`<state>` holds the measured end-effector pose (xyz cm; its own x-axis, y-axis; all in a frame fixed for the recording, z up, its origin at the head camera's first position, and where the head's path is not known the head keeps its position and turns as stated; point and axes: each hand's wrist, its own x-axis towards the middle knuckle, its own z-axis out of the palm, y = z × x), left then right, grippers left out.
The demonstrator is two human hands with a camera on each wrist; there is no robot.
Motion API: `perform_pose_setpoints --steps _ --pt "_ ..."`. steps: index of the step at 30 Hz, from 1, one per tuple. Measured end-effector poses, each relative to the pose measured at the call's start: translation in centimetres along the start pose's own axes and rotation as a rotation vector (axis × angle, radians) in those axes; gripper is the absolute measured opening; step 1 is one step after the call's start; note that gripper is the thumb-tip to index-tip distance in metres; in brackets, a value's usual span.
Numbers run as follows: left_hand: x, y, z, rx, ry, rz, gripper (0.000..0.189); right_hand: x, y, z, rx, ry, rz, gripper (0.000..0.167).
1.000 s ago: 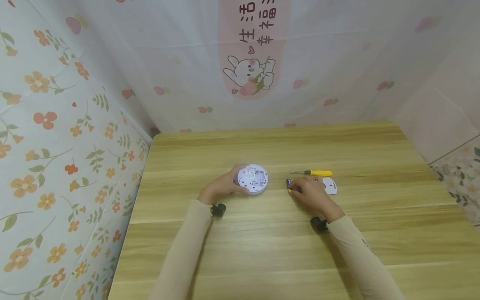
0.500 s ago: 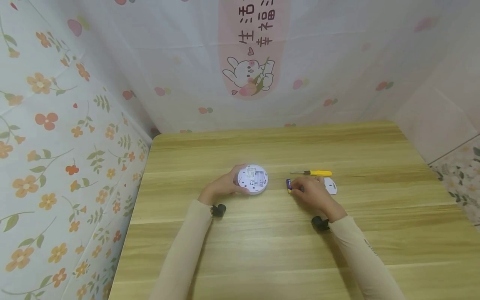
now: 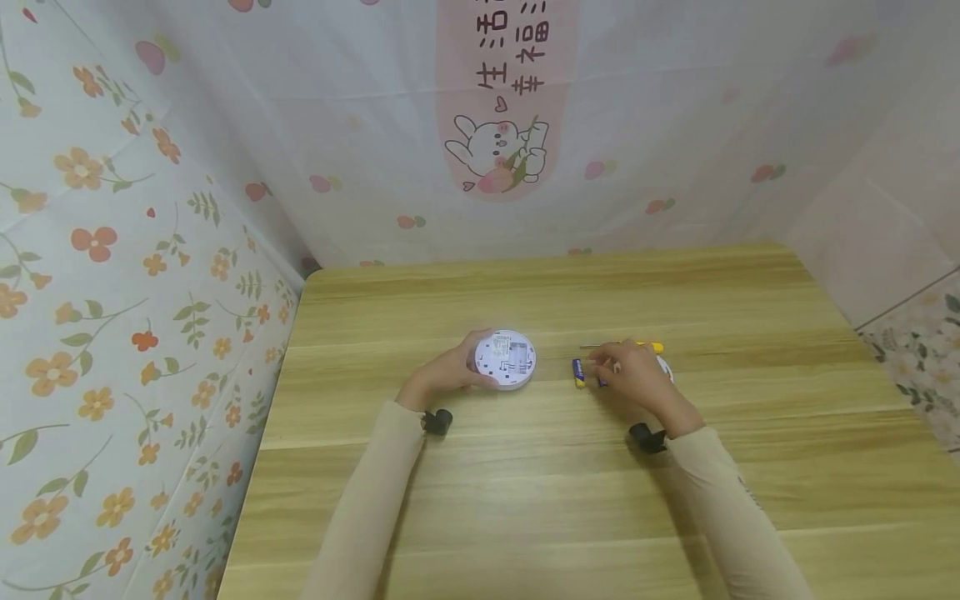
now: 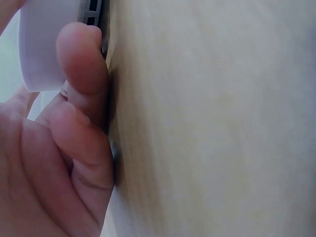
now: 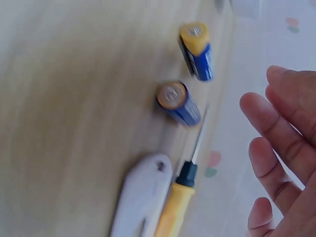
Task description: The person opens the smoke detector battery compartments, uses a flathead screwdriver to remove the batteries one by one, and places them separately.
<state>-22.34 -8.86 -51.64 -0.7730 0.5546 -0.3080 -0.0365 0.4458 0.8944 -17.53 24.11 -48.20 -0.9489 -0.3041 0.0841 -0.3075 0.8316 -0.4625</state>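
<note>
My left hand [image 3: 454, 365] grips the side of a round white smoke alarm [image 3: 506, 358], its back up and its battery bay uncovered. Part of the alarm's rim [image 4: 43, 49] shows in the left wrist view, with curled fingertips [image 4: 81, 57] close to the tabletop. Over to the right, my right hand [image 3: 636, 375] hovers with fingers loosely bent and nothing held. Below it lie two blue-and-yellow batteries: one battery [image 3: 578, 372] in plain sight, the other battery [image 3: 602, 382] mostly behind the fingers. The right wrist view shows the farther battery [image 5: 201, 54] and the nearer battery [image 5: 180, 104] apart.
A yellow screwdriver [image 3: 651, 347] lies behind my right hand, which covers part of it. Beside it is a white mounting plate [image 5: 140, 195], largely covered in the head view. Patterned cloth [image 3: 360, 150] hangs behind the wooden table [image 3: 495, 517].
My right hand has drawn slightly right, away from the first battery, and its fingers have loosened. The second battery now shows under them. My left hand and the smoke alarm stay put.
</note>
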Motion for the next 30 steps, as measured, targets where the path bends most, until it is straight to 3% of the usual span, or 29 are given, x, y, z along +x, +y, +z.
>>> perform_pose_setpoints --steps 11,18,24,30 --pt "-0.2 0.0 0.1 -0.007 0.004 -0.001 0.096 -0.4 1.9 -1.9 0.092 -0.010 -0.017 0.027" --pt "-0.1 0.1 0.0 -0.037 0.008 0.002 0.096 -0.8 2.6 -3.0 0.120 -0.087 0.049 0.036" --pt "0.0 -0.1 0.0 -0.034 -0.001 0.003 0.097 -1.2 3.4 -3.2 0.077 -0.139 0.044 0.044" --pt "0.2 -0.4 -0.1 -0.028 -0.006 0.006 0.098 -1.3 4.1 -2.9 0.050 -0.236 0.115 0.054"
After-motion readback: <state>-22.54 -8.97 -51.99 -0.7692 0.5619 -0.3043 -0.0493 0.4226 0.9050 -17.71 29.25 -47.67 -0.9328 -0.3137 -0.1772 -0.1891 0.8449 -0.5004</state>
